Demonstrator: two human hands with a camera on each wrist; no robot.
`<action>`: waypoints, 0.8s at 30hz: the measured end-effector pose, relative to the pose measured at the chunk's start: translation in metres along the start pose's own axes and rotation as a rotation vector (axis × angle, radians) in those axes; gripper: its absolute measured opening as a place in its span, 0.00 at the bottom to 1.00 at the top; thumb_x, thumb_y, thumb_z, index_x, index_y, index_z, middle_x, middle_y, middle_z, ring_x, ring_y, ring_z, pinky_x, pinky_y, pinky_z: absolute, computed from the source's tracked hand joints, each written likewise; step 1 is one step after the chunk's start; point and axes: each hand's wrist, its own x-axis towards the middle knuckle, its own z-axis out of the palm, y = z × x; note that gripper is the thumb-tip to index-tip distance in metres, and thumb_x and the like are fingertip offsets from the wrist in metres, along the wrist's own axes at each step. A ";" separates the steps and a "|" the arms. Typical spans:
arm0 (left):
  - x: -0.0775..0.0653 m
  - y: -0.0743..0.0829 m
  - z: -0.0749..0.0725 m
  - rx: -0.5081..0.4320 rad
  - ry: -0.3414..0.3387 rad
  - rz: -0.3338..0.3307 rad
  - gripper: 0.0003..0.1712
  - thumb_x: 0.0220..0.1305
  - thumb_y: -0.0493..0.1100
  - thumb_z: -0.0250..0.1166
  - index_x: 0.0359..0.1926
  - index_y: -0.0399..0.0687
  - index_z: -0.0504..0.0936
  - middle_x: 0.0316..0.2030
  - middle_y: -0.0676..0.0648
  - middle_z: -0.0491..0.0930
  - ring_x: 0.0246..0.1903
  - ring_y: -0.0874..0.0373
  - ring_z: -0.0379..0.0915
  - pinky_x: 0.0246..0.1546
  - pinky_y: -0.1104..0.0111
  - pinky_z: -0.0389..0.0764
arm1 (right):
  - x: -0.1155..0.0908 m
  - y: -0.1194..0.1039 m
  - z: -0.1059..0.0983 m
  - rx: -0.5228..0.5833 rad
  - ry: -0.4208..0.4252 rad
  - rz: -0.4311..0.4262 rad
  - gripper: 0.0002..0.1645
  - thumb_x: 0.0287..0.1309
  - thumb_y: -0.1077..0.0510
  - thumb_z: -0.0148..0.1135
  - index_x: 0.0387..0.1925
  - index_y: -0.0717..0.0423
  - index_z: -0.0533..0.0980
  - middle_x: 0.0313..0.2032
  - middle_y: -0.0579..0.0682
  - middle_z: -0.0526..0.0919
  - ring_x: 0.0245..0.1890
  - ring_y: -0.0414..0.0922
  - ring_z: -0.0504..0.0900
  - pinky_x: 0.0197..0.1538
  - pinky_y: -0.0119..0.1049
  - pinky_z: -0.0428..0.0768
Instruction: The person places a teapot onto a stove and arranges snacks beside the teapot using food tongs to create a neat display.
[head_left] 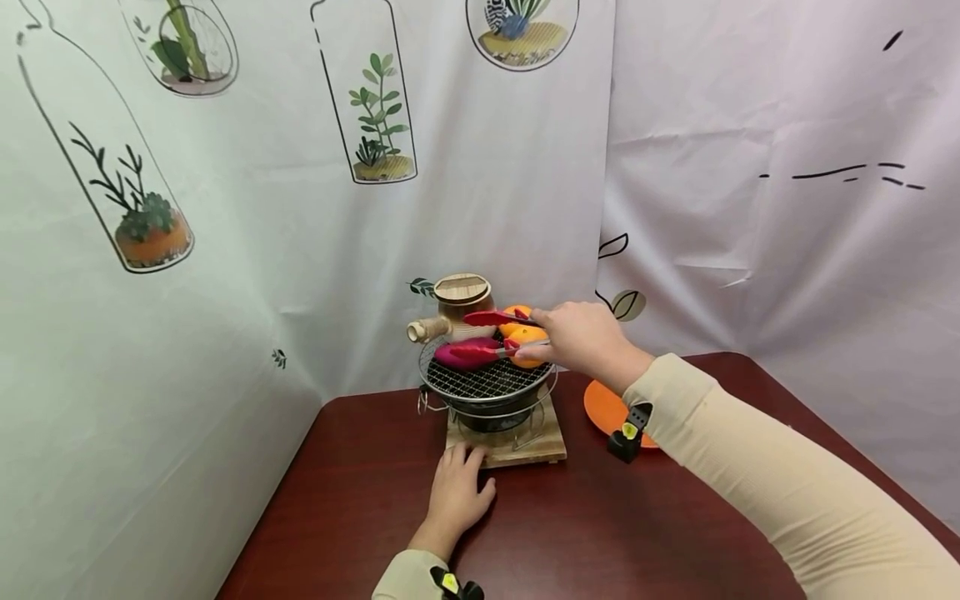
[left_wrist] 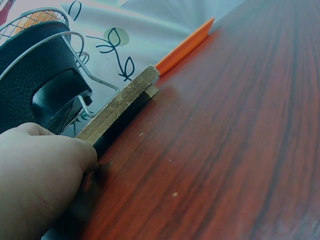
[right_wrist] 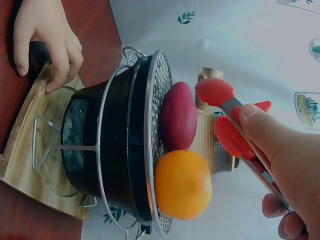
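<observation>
My right hand [head_left: 583, 337] grips a pair of tongs with red tips [right_wrist: 214, 92]; the tips are spread, with nothing between them, over the grill. Below them a purple sweet potato [right_wrist: 179, 116] lies on the wire mesh beside an orange [right_wrist: 183, 185]. Behind that orange, a second orange fruit [head_left: 516, 313] shows partly in the head view. The black round grill [right_wrist: 120, 145] stands in a wire frame on a wooden board [head_left: 551, 427]. At the board's near left corner my left hand [head_left: 456, 493] rests, fingertips on its edge and thumb out to the side.
A side-handled pot [head_left: 454, 313] with a wooden lid stands at the back of the grill. To the right, an orange plate [head_left: 600, 408] lies on the dark red table [head_left: 360, 475], partly behind the right forearm. A printed cloth [head_left: 487, 217] hangs close behind.
</observation>
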 end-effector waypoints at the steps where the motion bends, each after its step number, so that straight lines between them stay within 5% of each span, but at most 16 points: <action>1: 0.000 0.000 0.000 0.003 0.006 0.003 0.21 0.55 0.46 0.72 0.51 0.52 0.81 0.51 0.44 0.74 0.54 0.44 0.70 0.56 0.49 0.72 | 0.000 0.001 0.000 0.002 -0.004 0.001 0.47 0.54 0.20 0.59 0.65 0.45 0.77 0.33 0.49 0.87 0.34 0.52 0.86 0.22 0.44 0.78; 10: 0.003 -0.001 0.001 0.001 0.017 0.010 0.20 0.55 0.47 0.72 0.50 0.53 0.82 0.51 0.43 0.75 0.54 0.44 0.70 0.56 0.49 0.72 | -0.003 0.018 -0.009 0.065 -0.048 0.073 0.49 0.55 0.20 0.57 0.68 0.44 0.74 0.44 0.54 0.88 0.37 0.53 0.85 0.21 0.44 0.76; 15: 0.005 -0.001 -0.001 -0.005 -0.005 0.000 0.21 0.55 0.47 0.72 0.51 0.52 0.82 0.52 0.43 0.75 0.54 0.44 0.70 0.57 0.49 0.72 | -0.008 0.034 -0.012 0.099 -0.083 0.146 0.53 0.53 0.17 0.54 0.70 0.42 0.72 0.54 0.57 0.85 0.45 0.55 0.85 0.31 0.49 0.80; 24: 0.002 -0.002 -0.001 0.001 -0.013 -0.004 0.21 0.55 0.47 0.71 0.51 0.52 0.81 0.52 0.43 0.75 0.54 0.44 0.70 0.57 0.49 0.72 | -0.026 0.072 -0.007 0.148 -0.055 0.242 0.54 0.52 0.17 0.55 0.70 0.46 0.72 0.53 0.62 0.84 0.45 0.60 0.83 0.35 0.55 0.80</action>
